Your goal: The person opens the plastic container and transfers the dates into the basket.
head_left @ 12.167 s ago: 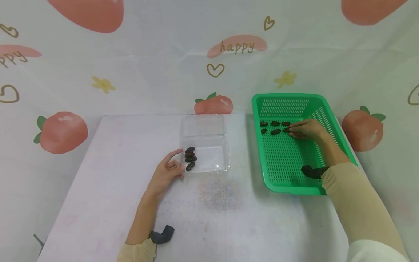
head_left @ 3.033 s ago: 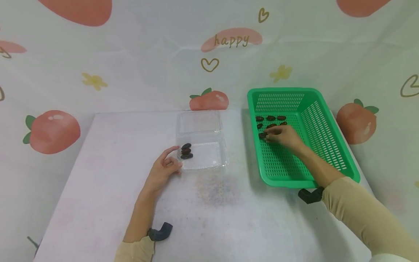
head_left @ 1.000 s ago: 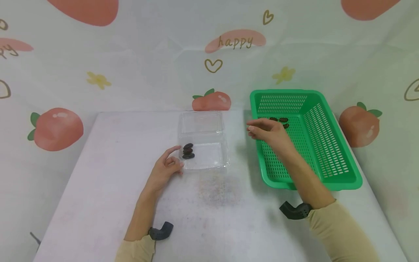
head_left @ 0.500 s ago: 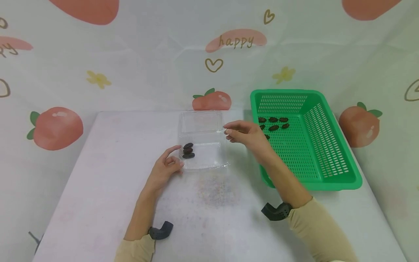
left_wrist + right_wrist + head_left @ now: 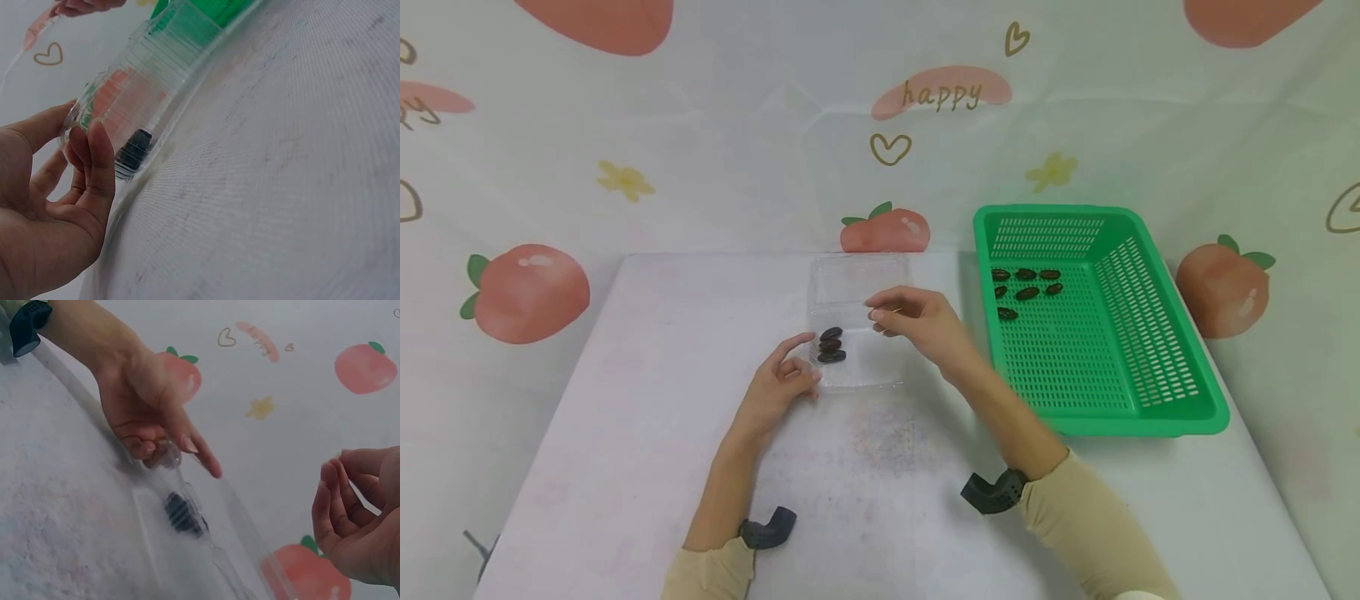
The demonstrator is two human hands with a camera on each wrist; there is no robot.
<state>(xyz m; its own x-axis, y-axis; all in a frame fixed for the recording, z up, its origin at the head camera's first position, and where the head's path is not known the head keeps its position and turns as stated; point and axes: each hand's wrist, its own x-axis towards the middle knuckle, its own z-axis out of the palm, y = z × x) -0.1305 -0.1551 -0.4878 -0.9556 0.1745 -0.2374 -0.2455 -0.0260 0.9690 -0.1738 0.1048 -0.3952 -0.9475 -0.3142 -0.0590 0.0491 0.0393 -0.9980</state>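
Three dark brown dates (image 5: 831, 345) lie stacked side by side against the left wall of a clear plastic clamshell box (image 5: 876, 367), its lid folded back. My left hand (image 5: 775, 387) holds the box at its left rim, thumb near the front corner and index finger at the back. Above the box's right half hovers my right hand (image 5: 919, 325). Its fingers bend toward the thumb; the right wrist view shows the fingertips (image 5: 331, 472) close together with nothing visible between them. Several more dates (image 5: 1027, 293) lie in rows in the green basket (image 5: 1063, 423).
The slatted green basket stands right of the box on the white table (image 5: 647, 392), close to its right edge. A printed cloth wall (image 5: 737, 183) rises behind the table. A dark wrist mount (image 5: 992, 492) sits on the right wrist, another (image 5: 769, 528) on the left.
Since twelve seconds ago, the box has gone from several dates to three, and another date lies in the basket's third row. My right hand has moved left from basket to box; the left hand stays.
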